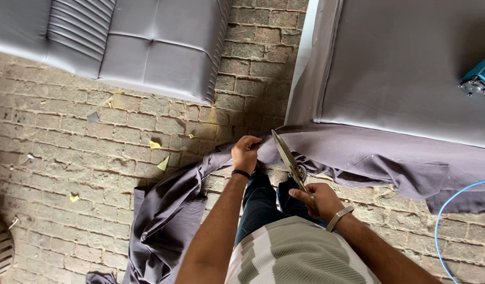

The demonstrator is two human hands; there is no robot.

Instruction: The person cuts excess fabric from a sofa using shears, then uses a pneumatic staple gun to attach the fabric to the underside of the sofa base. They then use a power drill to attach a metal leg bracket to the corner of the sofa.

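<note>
while left hand [246,152] pinches creased grey fabric [168,210], right hand [320,200] grips scissors [290,160]

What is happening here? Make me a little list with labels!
left hand: pinches the grey fabric, pulling it taut
right hand: holds large scissors, blades pointing away at the fabric
cushion: grey, fabric hangs off its edge
floor: bricks with yellow scraps
tool: teal, on the cushion
cable: blue, at right

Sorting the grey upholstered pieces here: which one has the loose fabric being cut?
The right-hand panel: grey fabric hangs off its edge, gripped by the left hand; the right hand holds scissors.
</note>
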